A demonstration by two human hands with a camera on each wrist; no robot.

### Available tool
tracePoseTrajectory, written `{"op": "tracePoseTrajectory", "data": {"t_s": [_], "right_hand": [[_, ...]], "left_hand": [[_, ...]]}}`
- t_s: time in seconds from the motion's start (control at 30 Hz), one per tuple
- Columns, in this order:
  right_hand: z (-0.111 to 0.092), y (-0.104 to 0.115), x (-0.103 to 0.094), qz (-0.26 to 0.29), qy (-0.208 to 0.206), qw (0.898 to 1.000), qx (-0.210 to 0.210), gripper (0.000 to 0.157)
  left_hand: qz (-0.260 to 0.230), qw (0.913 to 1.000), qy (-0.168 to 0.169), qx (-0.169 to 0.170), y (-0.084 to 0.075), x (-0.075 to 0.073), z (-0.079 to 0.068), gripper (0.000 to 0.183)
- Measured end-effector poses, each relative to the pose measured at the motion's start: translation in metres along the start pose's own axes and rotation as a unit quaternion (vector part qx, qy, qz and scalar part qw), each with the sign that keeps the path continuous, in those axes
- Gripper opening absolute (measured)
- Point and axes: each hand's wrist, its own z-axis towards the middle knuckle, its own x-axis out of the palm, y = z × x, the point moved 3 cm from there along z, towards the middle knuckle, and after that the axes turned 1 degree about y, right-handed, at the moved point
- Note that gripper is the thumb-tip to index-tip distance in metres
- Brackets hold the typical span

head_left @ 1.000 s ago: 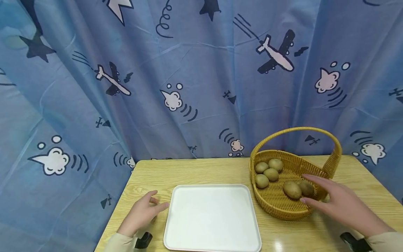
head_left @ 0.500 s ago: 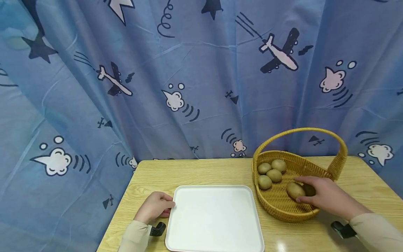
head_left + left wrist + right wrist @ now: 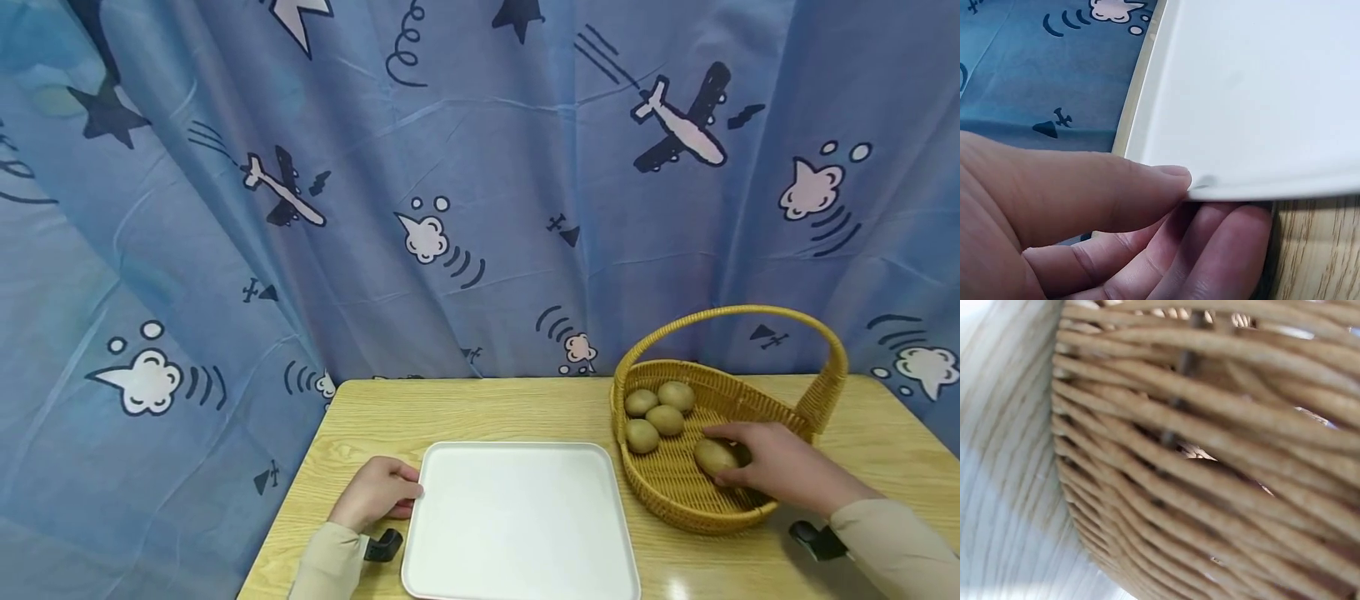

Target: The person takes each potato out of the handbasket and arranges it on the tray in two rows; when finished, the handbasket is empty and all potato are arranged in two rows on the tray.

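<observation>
In the head view, my left hand (image 3: 378,490) is at the left edge of a white rectangular tray (image 3: 521,525). The left wrist view has the thumb over the rim of the tray (image 3: 1260,94) and the other fingers curled underneath, pinching it. My right hand (image 3: 783,467) reaches into a yellow woven basket (image 3: 693,518) with a tall handle. Its thumb and fingers grip a brown potato (image 3: 714,457) from either side; a darker potato beside it is mostly hidden by the hand. Only the woven wall of the basket (image 3: 1210,425) fills the right wrist view.
Several more potatoes (image 3: 663,419) are grouped at the basket's left side. Tray and basket stand side by side on a wooden table (image 3: 480,408). Behind the table hangs a blue curtain (image 3: 450,317) with printed planes and stars.
My left hand has moved right onto the tray's edge and now pinches it. My right hand has lowered into the basket and closed around the potato. The view has shifted slightly.
</observation>
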Motion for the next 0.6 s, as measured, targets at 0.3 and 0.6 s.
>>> {"op": "tracePoseTrajectory", "data": {"t_s": [0.3,0.6], "right_hand": [[0.000,0.006,-0.001,0.003,-0.036,0.999,-0.026,0.065],[-0.021,0.047,-0.017,0.035,-0.100,0.994,-0.012,0.068]], "left_hand": [[-0.003,0.9998,0.014,0.015,0.000,-0.002,0.001,0.020],[-0.008,0.9986,0.051,0.011,0.003,-0.001,0.008,0.022]]}}
